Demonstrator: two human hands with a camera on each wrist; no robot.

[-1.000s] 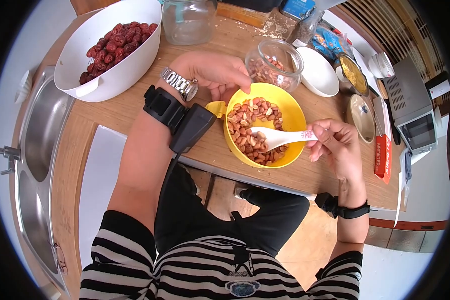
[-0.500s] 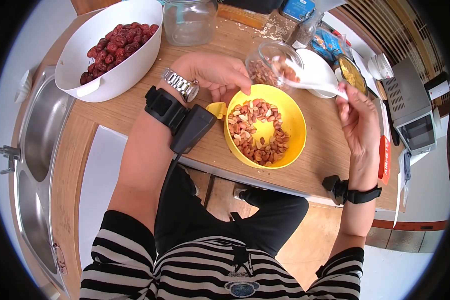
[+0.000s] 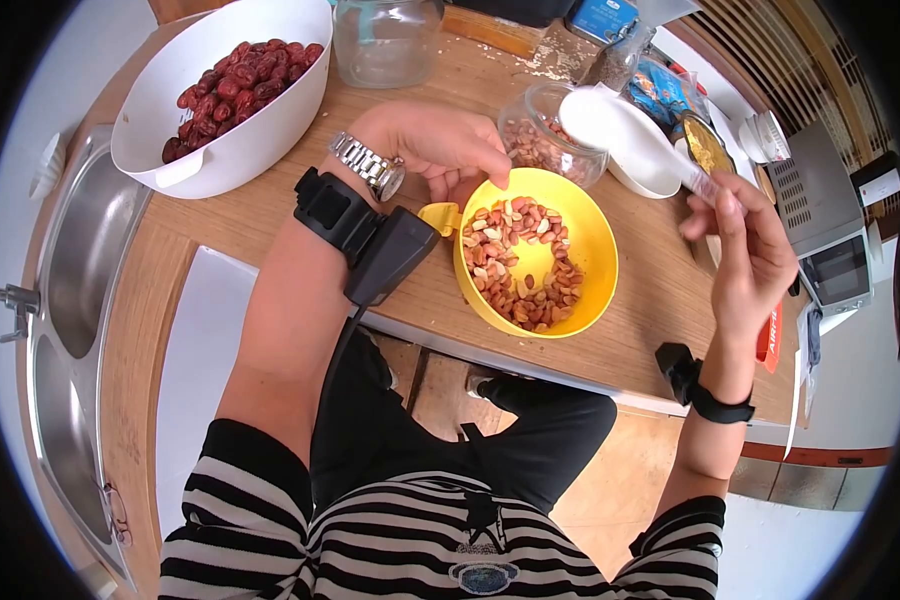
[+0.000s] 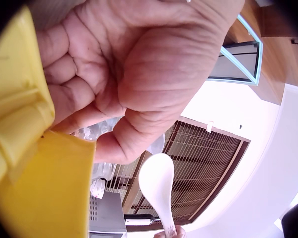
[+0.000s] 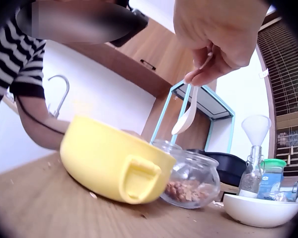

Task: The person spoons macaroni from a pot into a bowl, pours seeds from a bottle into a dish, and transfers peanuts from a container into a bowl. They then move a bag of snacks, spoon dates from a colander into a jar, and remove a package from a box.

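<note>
A yellow bowl (image 3: 595, 240) holds reddish nuts (image 3: 490, 265) along its left and lower sides. My left hand (image 3: 430, 145) grips its upper left rim, thumb on the edge, as the left wrist view also shows (hand (image 4: 139, 64), bowl (image 4: 44, 183)). Between thumb and fingers, my right hand (image 3: 745, 250) pinches the handle of a white spoon (image 3: 615, 125), raised over the glass jar's right side and the white dish. The right wrist view has the spoon (image 5: 186, 119) hanging above the glass jar (image 5: 191, 186), which contains nuts. No nuts show on the spoon.
Behind the jar's right side sits a white dish (image 3: 650, 180). A white basket (image 3: 260, 145) of red dates stands at the left, beside a large glass jar (image 3: 385, 50). The sink (image 3: 80, 270) lies far left; bottles and packets crowd the back right.
The right hand has lifted the spoon with nuts out of the yellow bowl and moved it up and right to the jar; the nuts have left it. The left hand has kept its grip.
</note>
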